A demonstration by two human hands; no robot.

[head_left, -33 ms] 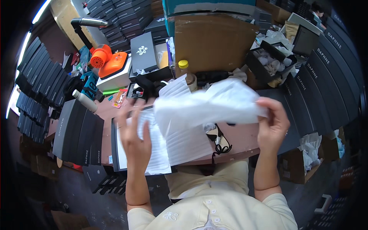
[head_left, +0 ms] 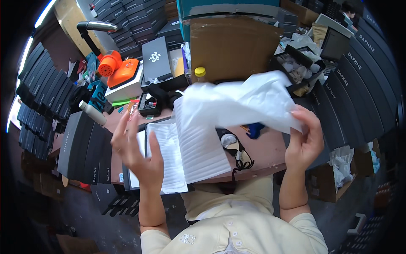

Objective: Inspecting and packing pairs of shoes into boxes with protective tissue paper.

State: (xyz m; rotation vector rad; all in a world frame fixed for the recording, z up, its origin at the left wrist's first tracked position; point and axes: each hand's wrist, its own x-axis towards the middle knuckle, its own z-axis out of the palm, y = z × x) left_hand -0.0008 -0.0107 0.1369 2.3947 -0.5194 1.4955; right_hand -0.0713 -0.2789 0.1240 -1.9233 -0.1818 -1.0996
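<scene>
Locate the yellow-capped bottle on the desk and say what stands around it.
In the head view the yellow-capped bottle stands at the far middle of the desk, against the left edge of the big cardboard box, just beyond the white sheet in the right hand.

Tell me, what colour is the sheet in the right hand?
White. The sheet in the right hand shows best in the head view.

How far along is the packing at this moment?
Done: white foam sheets lie over the open black box on the desk. In hand: the right hand pinches a crumpled white sheet; the left hand hovers open. Left: the box remains unclosed.
</scene>
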